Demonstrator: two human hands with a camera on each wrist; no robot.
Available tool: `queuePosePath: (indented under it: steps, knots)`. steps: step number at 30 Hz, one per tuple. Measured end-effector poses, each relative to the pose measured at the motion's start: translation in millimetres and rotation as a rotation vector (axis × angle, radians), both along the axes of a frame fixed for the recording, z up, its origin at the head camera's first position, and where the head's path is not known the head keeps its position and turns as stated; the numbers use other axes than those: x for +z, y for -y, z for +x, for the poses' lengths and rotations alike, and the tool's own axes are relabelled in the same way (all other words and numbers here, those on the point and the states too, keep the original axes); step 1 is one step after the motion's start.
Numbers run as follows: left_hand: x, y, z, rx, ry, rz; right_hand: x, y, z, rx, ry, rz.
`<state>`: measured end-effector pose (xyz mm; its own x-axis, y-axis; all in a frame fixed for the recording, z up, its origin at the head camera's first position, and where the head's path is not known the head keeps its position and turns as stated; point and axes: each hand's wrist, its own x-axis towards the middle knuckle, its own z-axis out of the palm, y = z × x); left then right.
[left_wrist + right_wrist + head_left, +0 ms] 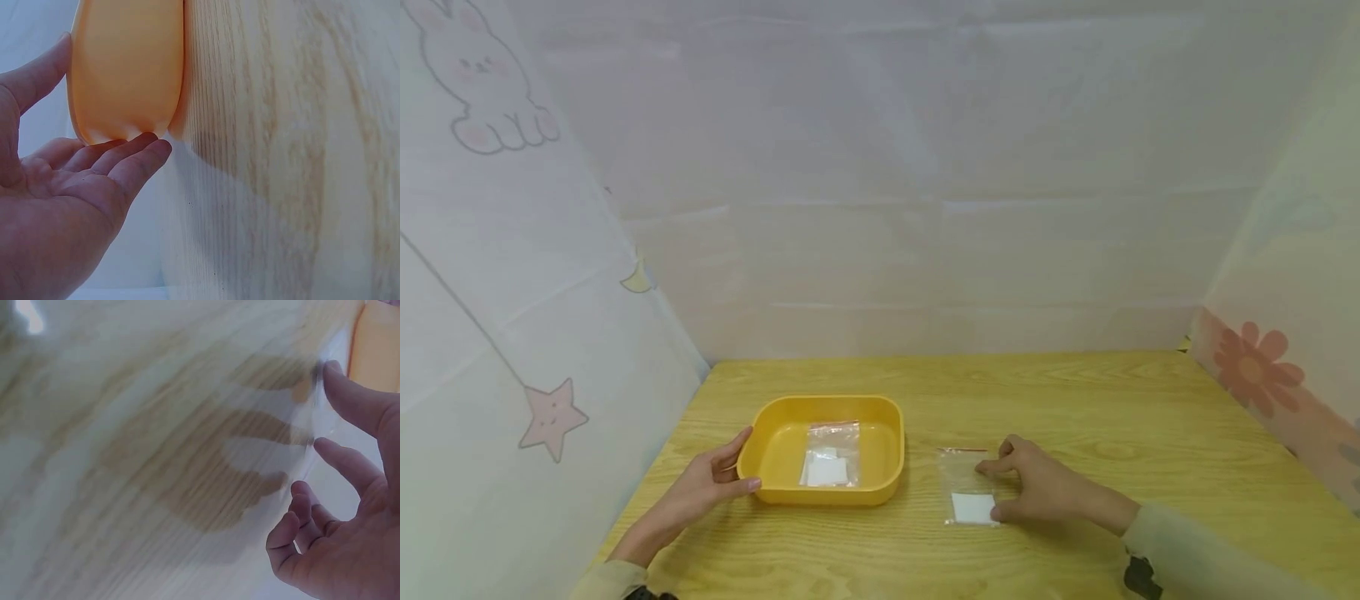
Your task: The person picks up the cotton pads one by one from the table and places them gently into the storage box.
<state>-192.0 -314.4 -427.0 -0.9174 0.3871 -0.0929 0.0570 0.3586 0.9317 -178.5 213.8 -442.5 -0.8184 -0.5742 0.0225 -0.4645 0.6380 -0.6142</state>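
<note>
A yellow plastic basin (pixel 820 497) stands on the wooden table. My left hand (pixel 703 483) holds its left end, thumb at the near corner and fingers at the far side. In the left wrist view, the fingers touch the basin's wall (pixel 128 69). Inside lie clear zip bags (pixel 835 437) with white pieces; how many overlap is hard to tell. Right of the basin, another zip bag (pixel 962 475) lies flat with a white rectangular piece (pixel 973 508) in it. My right hand (pixel 1041 483) touches this bag's right edge, thumb and fingers spread apart.
The wood-grain table (pixel 1075 400) extends beyond both hands. Pale cloth walls (pixel 925 208) close it in at the back and sides, printed with a rabbit (pixel 482 75), a star (pixel 553 417) and a red flower (pixel 1255 367).
</note>
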Motion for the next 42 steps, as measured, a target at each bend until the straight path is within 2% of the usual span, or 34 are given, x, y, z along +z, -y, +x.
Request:
queuePosePath:
  steps: [7, 18, 24, 28, 31, 35, 42]
  knots:
    - [-1.1, 0, -1.5, 0.01, 0.01, -0.008, -1.7, -4, -2.9, 0.021, -0.043, -0.012]
    - [-2.4, 1, -1.0, 0.001, 0.01, 0.001, -14.4, 0, 8.5, -0.002, -0.139, -0.044]
    - [-2.5, 1, -0.7, 0.005, 0.016, -0.002, -15.2, 7, 21.4, -0.108, -0.14, -0.048]
    - [-1.4, 1, 0.5, -0.004, 0.009, 0.007, -12.8, 16, 33.3, -0.217, -0.164, 0.022]
    - [-0.5, 2, 1.1, -0.006, 0.005, 0.01, -11.4, 21, 38.3, -0.263, -0.178, 0.05]
    - [0.1, 1, 1.2, -0.002, 0.001, 0.006, -13.1, 23, 37.4, -0.25, -0.157, -0.049]
    - [-0.5, 0, 0.6, -0.008, -0.004, 0.009, -18.1, 17, 27.6, -0.191, -0.042, -0.253]
